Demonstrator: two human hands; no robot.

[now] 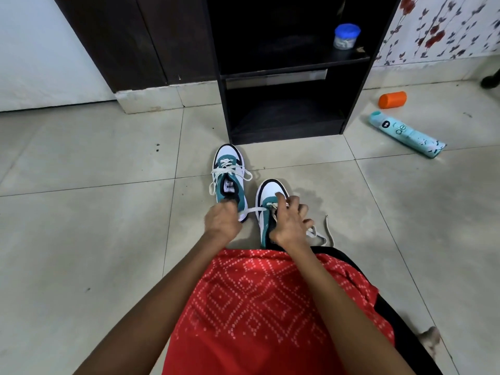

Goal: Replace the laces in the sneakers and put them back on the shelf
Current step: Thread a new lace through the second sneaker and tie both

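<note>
Teal-and-white sneakers, two counted, far sneaker [230, 169] and near sneaker [270, 190], stand on floor tiles [108, 158] before the shelf [284, 74], toes and long axes toward it. Left hand [223, 222] pinches the near sneaker's taut white lace [253, 210]; right hand [290, 226] curls over its eyelets (grip indistinct, heel hidden)

One wide-angle camera worn on the person's head looks forward and steeply down over a red patterned lap [257, 307] to the tiled floor [81, 212]. The dark shelf unit [284, 74] stands at top centre, and the sneakers [230, 174] lie near, just before it, mid-frame.
</note>
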